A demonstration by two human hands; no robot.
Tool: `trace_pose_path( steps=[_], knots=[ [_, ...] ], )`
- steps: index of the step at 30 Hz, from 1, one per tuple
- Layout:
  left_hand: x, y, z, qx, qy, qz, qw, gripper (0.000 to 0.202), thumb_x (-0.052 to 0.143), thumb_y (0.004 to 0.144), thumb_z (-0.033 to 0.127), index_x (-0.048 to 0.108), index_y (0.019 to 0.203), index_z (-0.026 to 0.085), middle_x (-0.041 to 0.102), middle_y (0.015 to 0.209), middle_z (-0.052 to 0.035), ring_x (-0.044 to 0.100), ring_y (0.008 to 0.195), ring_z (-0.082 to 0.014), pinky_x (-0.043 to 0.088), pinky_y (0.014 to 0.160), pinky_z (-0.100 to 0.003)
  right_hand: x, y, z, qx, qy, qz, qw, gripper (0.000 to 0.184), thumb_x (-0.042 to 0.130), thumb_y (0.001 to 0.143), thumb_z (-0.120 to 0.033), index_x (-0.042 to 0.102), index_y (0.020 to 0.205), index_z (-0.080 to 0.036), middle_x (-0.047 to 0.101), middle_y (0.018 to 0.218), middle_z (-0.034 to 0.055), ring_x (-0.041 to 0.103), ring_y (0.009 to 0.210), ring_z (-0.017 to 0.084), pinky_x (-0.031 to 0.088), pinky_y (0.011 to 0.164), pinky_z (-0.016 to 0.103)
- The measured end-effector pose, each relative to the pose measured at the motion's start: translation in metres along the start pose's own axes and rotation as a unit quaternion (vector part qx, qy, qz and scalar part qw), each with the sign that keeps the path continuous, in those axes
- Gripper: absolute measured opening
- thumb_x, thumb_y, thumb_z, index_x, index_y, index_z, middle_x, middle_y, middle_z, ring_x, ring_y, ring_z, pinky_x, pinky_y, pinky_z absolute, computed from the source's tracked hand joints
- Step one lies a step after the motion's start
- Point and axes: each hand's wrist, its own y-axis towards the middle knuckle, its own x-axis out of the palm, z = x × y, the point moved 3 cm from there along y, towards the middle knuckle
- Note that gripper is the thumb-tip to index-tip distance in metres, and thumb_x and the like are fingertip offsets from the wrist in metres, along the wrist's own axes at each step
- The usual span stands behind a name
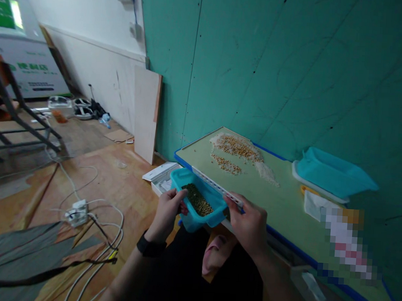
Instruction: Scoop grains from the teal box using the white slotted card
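Observation:
My left hand (pixel 165 214) grips the near rim of a blue plastic tub (pixel 190 218) holding brownish beans (pixel 198 201), just off the table's edge. My right hand (pixel 249 224) pinches the near end of a long white ruler (pixel 215 185) that lies along the table edge over the tub. On the green tabletop (pixel 279 200) farther back lie scattered piles of yellow beans (pixel 237 148) mixed with white rice (pixel 266 171). A black band sits on my left wrist.
An upturned blue tub on a white tray (pixel 329 174) stands at the right by the green wall, with a white cloth beside it. A power strip (pixel 76 212) and cables lie on the wooden floor at left. A chair stands far left.

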Motion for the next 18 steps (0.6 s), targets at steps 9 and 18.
trace_pose_path(
  steps=[9,18],
  knots=[
    [-0.021,0.003,0.009,0.03,0.032,0.022,0.999,0.036,0.078,0.068,0.046,0.053,0.059,0.02,0.057,0.042,0.0028,0.054,0.037,-0.0123,0.041,0.042,-0.022,0.023,0.059,0.056,0.127,-0.076,0.001,0.989,0.029,0.063,0.09,-0.04,0.079,0.084,-0.016,0.079,0.081,0.0167,0.076,0.072,0.03,0.051,0.063,0.032],
    [-0.021,-0.005,-0.005,0.014,0.005,0.007,1.0,0.038,0.079,0.068,0.049,0.056,0.059,0.02,0.056,0.04,0.0019,0.051,0.036,-0.0121,0.04,0.042,-0.022,0.014,0.099,0.12,0.192,0.062,0.029,0.979,0.037,0.073,0.075,-0.05,0.079,0.085,-0.015,0.08,0.085,0.0128,0.076,0.078,0.03,0.058,0.073,0.038]
  ],
)
